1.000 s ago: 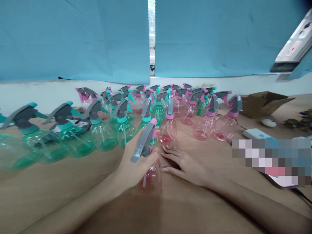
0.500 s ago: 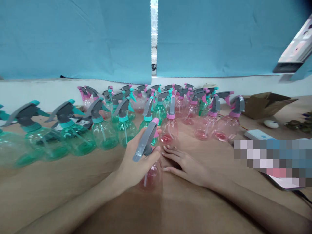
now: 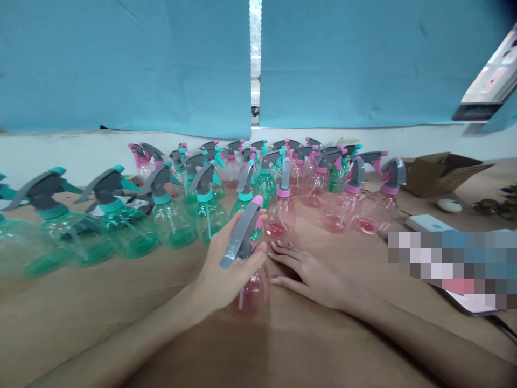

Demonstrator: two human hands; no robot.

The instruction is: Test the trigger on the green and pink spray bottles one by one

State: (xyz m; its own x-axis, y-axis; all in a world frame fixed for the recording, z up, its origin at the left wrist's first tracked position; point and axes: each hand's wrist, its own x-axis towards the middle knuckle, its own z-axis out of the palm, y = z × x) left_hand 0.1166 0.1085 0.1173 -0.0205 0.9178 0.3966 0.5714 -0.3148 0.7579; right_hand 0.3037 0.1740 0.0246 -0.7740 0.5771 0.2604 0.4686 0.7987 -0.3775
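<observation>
My left hand (image 3: 226,264) is wrapped round the neck of a pink spray bottle (image 3: 251,296) with a grey trigger head, in the lower middle of the view. The bottle's neck and collar are mostly hidden by the fingers. Just right of it, my right hand (image 3: 309,272) lies on the wooden table (image 3: 194,350) with fingers stretched out, holding nothing. Its fingertips are close to the held bottle; whether they touch it I cannot tell. Beyond the hands stand another pink spray bottle (image 3: 280,213) and a green spray bottle (image 3: 210,215).
Several green bottles (image 3: 129,231) form a row at the left, and more pink and green ones crowd the back. Two pink bottles (image 3: 375,213) stand right of centre. Further right are a cardboard box (image 3: 440,172), a white mouse-like object (image 3: 449,205) and a blurred-out flat item (image 3: 456,264).
</observation>
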